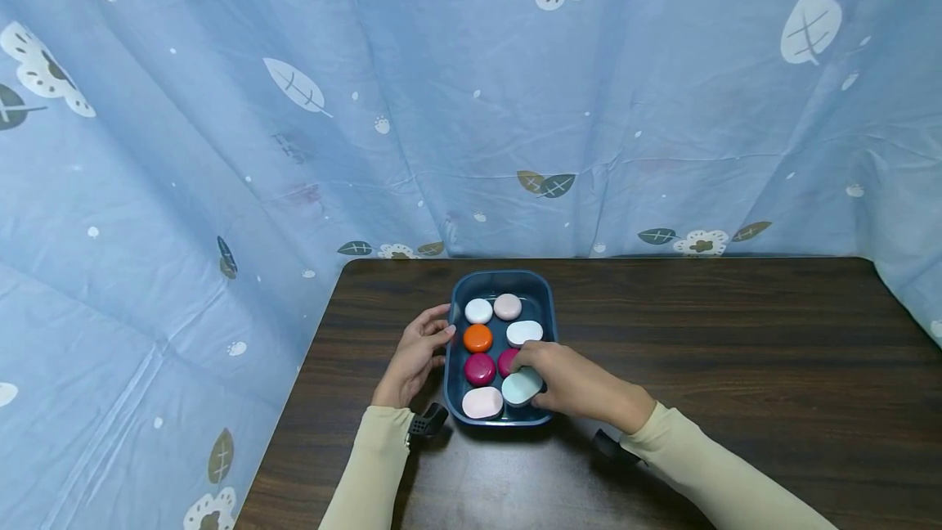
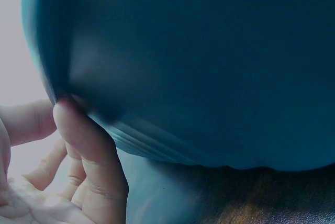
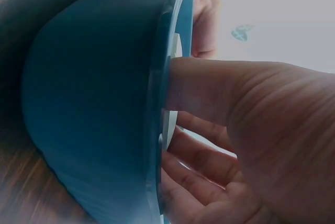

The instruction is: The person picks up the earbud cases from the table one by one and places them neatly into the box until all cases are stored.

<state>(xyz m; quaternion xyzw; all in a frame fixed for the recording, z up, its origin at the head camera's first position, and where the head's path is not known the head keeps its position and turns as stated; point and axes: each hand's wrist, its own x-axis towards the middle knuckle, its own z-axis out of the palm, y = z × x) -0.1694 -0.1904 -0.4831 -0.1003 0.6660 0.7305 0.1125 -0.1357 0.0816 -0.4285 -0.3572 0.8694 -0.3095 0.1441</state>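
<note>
A dark blue rectangular tub (image 1: 545, 293) stands on the table with several smooth round and oval soap bars in it. My right hand (image 1: 577, 383) reaches over its near right part and grips a pale mint soap bar (image 1: 522, 388) by its edges. In the right wrist view, the thumb dips past the rim, and a pale edge of the bar (image 3: 169, 124) shows by the fingers. My left hand (image 1: 418, 357) touches the tub's left side, its fingers loosely bent outside the wall. The left wrist view shows fingertips against the outer wall (image 2: 209, 77); the contents are hidden there.
Also in the tub are a white bar (image 1: 478, 311), a beige one (image 1: 508, 307), an orange one (image 1: 477, 339), a white oval (image 1: 525, 332), two magenta bars (image 1: 480, 370) and a pale pink oval (image 1: 482, 403). A blue patterned cloth (image 1: 471, 105) hangs behind the dark wooden table (image 1: 721, 366).
</note>
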